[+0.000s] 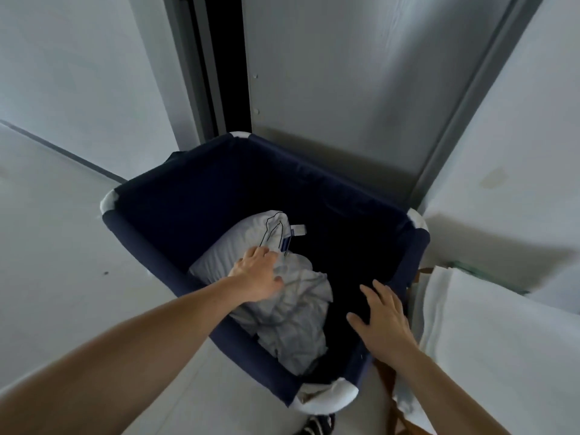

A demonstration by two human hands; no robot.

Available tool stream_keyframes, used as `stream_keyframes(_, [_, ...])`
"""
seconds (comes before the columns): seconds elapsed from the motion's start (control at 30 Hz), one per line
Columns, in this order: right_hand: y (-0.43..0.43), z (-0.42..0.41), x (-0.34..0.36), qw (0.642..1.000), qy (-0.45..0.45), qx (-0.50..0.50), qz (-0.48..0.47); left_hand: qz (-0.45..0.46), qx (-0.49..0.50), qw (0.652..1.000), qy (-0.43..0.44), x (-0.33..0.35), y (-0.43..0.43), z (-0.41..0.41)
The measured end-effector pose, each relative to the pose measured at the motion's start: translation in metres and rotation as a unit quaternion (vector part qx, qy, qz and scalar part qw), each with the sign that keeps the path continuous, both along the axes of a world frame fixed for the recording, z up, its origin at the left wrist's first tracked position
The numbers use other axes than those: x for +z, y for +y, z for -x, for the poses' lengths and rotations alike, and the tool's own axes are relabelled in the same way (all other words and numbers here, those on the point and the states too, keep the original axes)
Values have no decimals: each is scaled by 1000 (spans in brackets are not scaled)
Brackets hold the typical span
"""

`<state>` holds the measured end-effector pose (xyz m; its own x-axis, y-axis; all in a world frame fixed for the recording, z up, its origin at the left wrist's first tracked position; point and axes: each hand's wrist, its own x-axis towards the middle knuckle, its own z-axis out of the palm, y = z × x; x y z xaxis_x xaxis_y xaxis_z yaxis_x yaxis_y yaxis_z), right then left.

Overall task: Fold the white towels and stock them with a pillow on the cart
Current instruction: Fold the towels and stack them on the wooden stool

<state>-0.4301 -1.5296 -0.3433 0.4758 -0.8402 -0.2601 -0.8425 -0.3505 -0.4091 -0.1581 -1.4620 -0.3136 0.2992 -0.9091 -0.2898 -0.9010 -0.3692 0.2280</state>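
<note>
One navy fabric bin [163, 196] with white corner caps stands on the floor against a grey door [345, 73]. Inside it lie one white pillow [226, 246], at the left near the rim, and one crumpled white towel [298, 318] bunched just beside and partly over it. Two bare hands reach in: the left hand [257, 274] rests where pillow and towel meet, its fingers [266, 251] curled into the cloth, grasping it; the right hand [383, 321] hovers over the dark right side, fingers spread and released, holding nothing. To the right, outside the bin, lies one stack of folded white linen [477, 324].
</note>
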Motion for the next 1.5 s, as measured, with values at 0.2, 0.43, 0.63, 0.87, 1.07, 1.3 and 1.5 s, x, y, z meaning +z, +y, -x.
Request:
stream_keyframes(0.2, [-76, -75, -38, 997, -26, 38, -61, -58, 37, 998, 1, -31, -48, -49])
stream_keyframes(0.43, [-130, -162, -112, 981, -16, 94, -169, -162, 110, 981, 3, -95, -105, -118])
stream_keyframes(0.63, [-160, -195, -185, 971, -7, 59, -230, -213, 175, 957, 91, -204, -154, -153])
stream_keyframes(0.87, [-193, -237, -272, 975, -24, 14, -221, -164, 159, 966, 121, -337, -209, -181])
stream_keyframes(1.07, [-184, -264, -342, 966, -4, -20, -256, -205, 116, 965, 112, -438, -226, -197])
stream_keyframes(1.3, [-169, -260, -344, 961, 15, -62, -270, -230, 62, 967, 95, -450, -238, -194])
stream_keyframes(1.5, [-171, -260, -260, 968, 7, -82, -239, -220, -20, 931, 290, -361, -224, -163])
